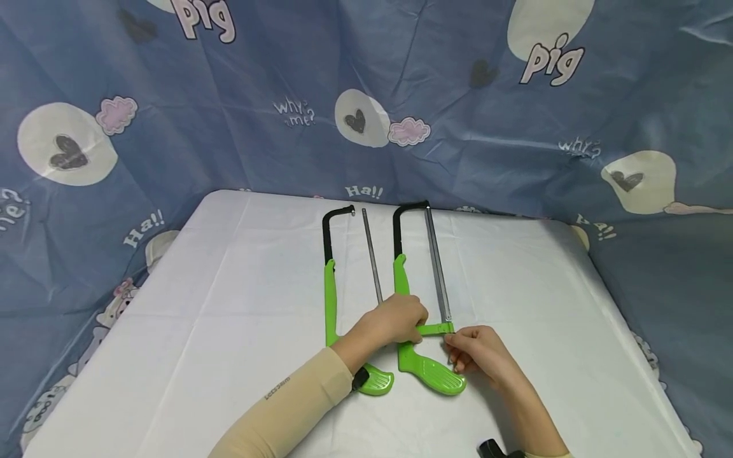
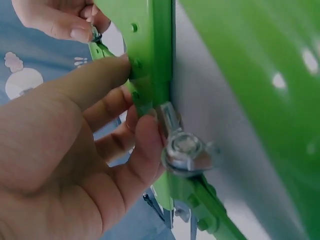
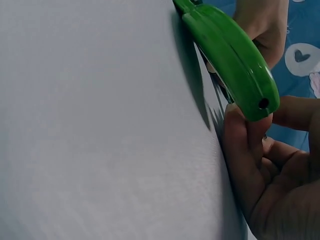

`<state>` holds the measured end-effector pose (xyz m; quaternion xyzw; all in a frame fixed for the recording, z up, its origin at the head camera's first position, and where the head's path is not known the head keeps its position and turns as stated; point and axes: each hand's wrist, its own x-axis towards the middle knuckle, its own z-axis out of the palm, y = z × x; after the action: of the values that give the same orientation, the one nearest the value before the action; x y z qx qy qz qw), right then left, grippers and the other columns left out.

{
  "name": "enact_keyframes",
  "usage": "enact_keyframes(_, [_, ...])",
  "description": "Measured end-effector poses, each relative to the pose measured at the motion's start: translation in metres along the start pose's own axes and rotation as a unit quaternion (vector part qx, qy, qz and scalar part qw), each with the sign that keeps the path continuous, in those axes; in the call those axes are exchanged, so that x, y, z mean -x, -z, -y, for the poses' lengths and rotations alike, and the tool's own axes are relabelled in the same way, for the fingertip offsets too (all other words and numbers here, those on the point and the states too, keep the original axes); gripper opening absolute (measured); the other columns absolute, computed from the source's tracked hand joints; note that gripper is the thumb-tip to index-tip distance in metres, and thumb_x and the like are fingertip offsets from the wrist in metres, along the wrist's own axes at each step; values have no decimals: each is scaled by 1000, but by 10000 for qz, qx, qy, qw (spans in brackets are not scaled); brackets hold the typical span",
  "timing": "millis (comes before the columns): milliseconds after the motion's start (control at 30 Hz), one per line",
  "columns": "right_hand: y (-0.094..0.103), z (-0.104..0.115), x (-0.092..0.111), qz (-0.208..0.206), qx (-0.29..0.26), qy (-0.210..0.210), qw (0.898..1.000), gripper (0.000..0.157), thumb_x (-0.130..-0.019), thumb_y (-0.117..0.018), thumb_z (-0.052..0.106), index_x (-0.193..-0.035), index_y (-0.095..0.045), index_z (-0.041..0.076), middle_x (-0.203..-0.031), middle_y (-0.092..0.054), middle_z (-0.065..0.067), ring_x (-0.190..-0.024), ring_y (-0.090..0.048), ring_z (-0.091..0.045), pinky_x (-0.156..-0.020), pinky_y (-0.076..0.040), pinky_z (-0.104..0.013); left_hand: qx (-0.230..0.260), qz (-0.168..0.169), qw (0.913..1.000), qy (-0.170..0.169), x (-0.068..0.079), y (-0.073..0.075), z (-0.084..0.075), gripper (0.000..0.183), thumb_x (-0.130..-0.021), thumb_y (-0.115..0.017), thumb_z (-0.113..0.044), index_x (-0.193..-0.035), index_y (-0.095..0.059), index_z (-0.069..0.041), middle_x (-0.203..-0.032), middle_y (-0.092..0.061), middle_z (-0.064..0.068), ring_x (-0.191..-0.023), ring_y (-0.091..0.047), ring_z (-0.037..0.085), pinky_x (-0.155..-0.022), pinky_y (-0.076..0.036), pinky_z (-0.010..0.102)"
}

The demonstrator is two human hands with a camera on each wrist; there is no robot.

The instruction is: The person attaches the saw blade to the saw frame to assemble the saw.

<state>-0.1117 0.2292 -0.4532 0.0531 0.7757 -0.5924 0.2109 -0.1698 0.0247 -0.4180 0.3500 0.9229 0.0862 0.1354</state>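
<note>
A green and black hacksaw (image 1: 432, 375) lies on the table with a grey blade (image 1: 438, 267) fitted along it. My left hand (image 1: 395, 318) grips its green frame where the short crossbar (image 1: 435, 329) branches off. At the outer end of that bar, my right hand (image 1: 478, 350) pinches a small silver wing nut (image 2: 95, 34) between thumb and fingers; the fingertips partly cover it. A second hacksaw (image 1: 330, 296) lies to the left, partly under my left forearm. Between the two saws is a loose blade (image 1: 372, 254), its near end hidden by my left hand.
A white cloth covers the table (image 1: 229, 305). Behind it and along both sides hangs a blue printed curtain (image 1: 275, 152). Close to the left wrist camera is a larger-looking wing nut (image 2: 185, 150) on a green bar.
</note>
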Motion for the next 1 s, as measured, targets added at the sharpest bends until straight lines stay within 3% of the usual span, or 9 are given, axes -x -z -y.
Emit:
enact_keyframes(233, [-2,2,1,-612,734,-121,9954,30,-90,-71,26,-79,-68,-2,-57,-58,0,-48,-56,-13,-50,-50,-28,-195,-58,9997,102,4,-3,-5,19,-84,-79,-33,-90,-71,-16,-91,-63,-3,-76,-55,9,-68,-48,22])
enact_keyframes(467, [0,4,3,-968,1183,-130,9882,31,-87,-73,27,-72,-64,1,-53,-55,-1,-49,-56,-16,-50,-46,-29,-1,-58,9999,90,9,-2,-7,21,-85,-78,-32,-97,-72,-17,-97,-62,-4,-78,-55,8,-70,-48,20])
enact_keyframes(667, [-1,5,4,-1149,1537,-107,9813,30,-86,-74,26,-70,-64,3,-51,-54,0,-50,-56,-16,-51,-47,-29,301,-106,9994,111,12,0,-6,19,-85,-78,-29,-97,-70,-16,-95,-60,-4,-75,-53,8,-68,-46,20])
enact_keyframes(1000, [-5,9,5,-1323,2065,-79,9694,26,-87,-70,23,-71,-64,4,-54,-58,-3,-52,-58,-17,-53,-47,-29,373,-161,9992,67,13,1,-3,18,-85,-78,-27,-96,-70,-16,-95,-60,-4,-76,-53,8,-69,-46,20])
